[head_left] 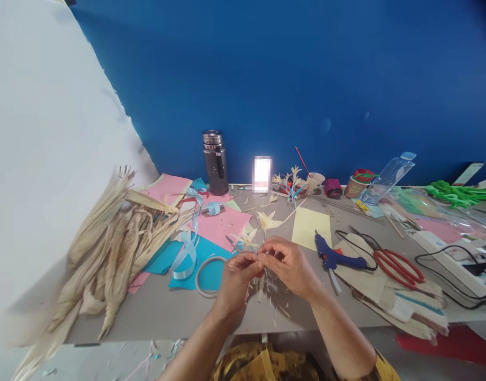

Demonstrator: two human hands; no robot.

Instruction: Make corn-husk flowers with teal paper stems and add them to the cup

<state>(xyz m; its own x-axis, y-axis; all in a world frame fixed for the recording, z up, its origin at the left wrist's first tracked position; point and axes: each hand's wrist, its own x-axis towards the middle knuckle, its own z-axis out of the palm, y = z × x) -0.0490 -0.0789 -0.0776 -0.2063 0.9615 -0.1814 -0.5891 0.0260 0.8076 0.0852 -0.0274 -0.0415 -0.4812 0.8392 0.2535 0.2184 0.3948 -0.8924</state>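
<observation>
My left hand (235, 278) and my right hand (287, 264) meet over the front middle of the table, thumbs and fingers pinched close together. A pale corn husk flower (269, 220) rises just above my right fingers, its thin stem running down into the pinch. A second husk flower (248, 236) shows above my left fingers; whether it is held or lies on the table I cannot tell. Shredded husk scraps (261, 291) are below my fingertips. A roll of tape (205, 276) lies flat beside my left hand.
At left is a heap of dried corn husks (119, 254). To the right lie a blue glue gun (333, 256), red-handled scissors (397, 266) and a white power strip (451, 259). Behind stand a dark thermos (216, 166), a bright phone screen (262, 175) and a finished flower bunch (294, 185).
</observation>
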